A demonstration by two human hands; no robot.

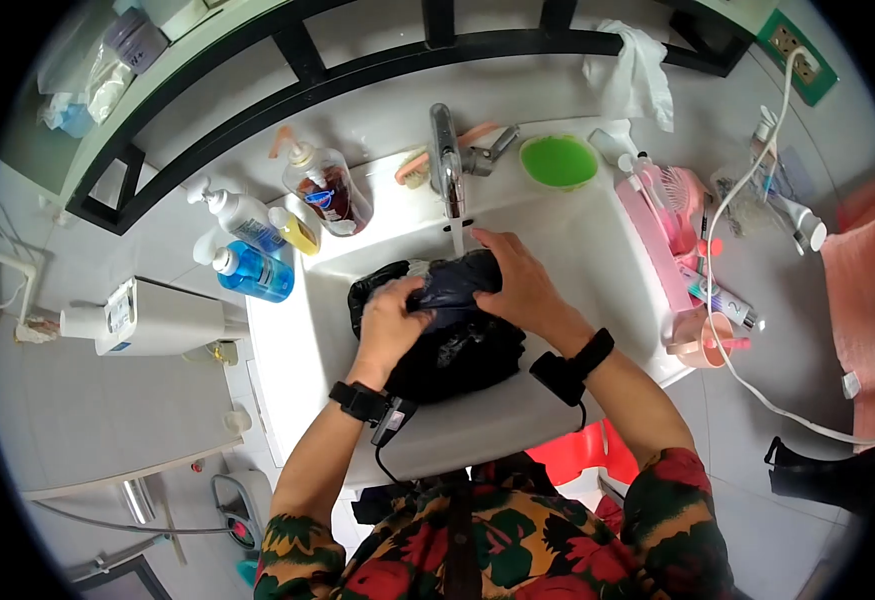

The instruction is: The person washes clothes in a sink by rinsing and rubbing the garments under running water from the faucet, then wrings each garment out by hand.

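Left hand [393, 322] and right hand [523, 285] both grasping dark cloth [462, 360] in sink [602, 270], beneath running faucet [446, 165]. Looks like rinsing step; next move probably calls for firm two-handed squeeze.

Mirror-bright, smooth metal for the faucet [444, 160]; below the faucet, glossy white ceramic, by its look, for the sink [607, 250], and creased black cloth [457, 365], matt in the lower folds, with a wet sheen above. Left of the faucet, clear shiny plastic for the pump bottle [339, 205], translucent plastic for the blue bottle [257, 274]; right of it, smooth plastic for the pink tray [654, 245], matt, crumpled cloth for the white towel [639, 80].
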